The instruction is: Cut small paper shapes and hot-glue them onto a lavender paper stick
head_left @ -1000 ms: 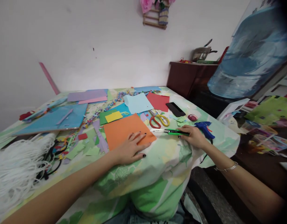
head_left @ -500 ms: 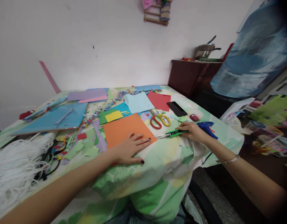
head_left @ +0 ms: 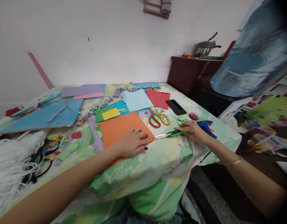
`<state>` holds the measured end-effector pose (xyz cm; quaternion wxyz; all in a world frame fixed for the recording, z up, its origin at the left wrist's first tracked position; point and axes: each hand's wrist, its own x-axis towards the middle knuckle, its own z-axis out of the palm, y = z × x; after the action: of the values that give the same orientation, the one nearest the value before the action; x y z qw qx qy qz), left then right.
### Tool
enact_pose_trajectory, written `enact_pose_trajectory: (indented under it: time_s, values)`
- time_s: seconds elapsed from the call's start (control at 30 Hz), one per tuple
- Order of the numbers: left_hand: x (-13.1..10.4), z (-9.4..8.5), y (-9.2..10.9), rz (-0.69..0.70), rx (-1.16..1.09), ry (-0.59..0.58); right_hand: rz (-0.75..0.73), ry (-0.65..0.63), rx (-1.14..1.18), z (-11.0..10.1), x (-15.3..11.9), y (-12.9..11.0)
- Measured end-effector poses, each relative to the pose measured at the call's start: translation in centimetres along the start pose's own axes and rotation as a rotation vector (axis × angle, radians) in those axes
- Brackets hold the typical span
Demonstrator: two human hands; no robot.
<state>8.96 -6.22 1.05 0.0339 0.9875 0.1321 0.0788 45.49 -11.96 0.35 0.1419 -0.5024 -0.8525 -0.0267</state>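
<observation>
An orange sheet of paper (head_left: 117, 127) lies near the table's front edge. My left hand (head_left: 135, 142) rests on its right part, palm down with the fingers spread. In my right hand (head_left: 192, 130) is a green and black utility knife (head_left: 172, 133), gripped by its handle. The knife's blade points left, its tip at the right corner of the orange sheet. Just behind the knife lie scissors (head_left: 155, 120) with one red and one yellow handle. A small yellow paper (head_left: 111, 114) sits behind the orange sheet.
Behind are a light blue sheet (head_left: 137, 100), a red sheet (head_left: 158, 99) and a black phone (head_left: 176, 107). A blue object (head_left: 206, 128) lies by my right wrist. White cord (head_left: 15, 165) and paper scraps cover the left side.
My left hand's fingers have drawn a little closer together and the thumb has moved in. The view has shifted slightly. The knife's tip remains by the orange sheet's corner.
</observation>
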Motion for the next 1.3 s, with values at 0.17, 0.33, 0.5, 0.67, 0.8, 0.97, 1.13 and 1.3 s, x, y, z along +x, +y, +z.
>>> enact_pose_trajectory:
  time_s: [0.17, 0.33, 0.5, 0.67, 0.8, 0.97, 1.13, 1.3]
  values:
    - [0.0, 0.2, -0.2, -0.022, 0.002, 0.007, 0.010, 0.001, 0.015, -0.3, -0.1, 0.2]
    - [0.2, 0.3, -0.2, -0.053, -0.036, 0.020, 0.007, -0.012, 0.030, -0.5, 0.3, 0.0]
    - [0.2, 0.0, 0.0, -0.064, -0.048, 0.016, 0.014, -0.029, 0.037, -0.7, 0.4, -0.1]
    - [0.2, 0.2, 0.0, -0.067, -0.001, 0.023, 0.027, -0.036, 0.021, -1.2, 0.3, -0.2]
    - [0.2, 0.3, 0.2, -0.059, 0.028, 0.029, 0.022, -0.043, 0.020, -1.0, 0.3, -0.3]
    - [0.3, 0.2, 0.2, -0.070, 0.055, 0.001, 0.029, -0.047, 0.029, -0.9, 0.3, -0.2]
    - [0.2, 0.3, 0.1, -0.064, 0.067, -0.002, 0.039, -0.023, 0.041, -0.8, 0.1, -0.1]
    - [0.1, 0.2, 0.2, -0.063, 0.082, -0.003, 0.040, -0.040, 0.043, -0.5, -0.1, -0.1]
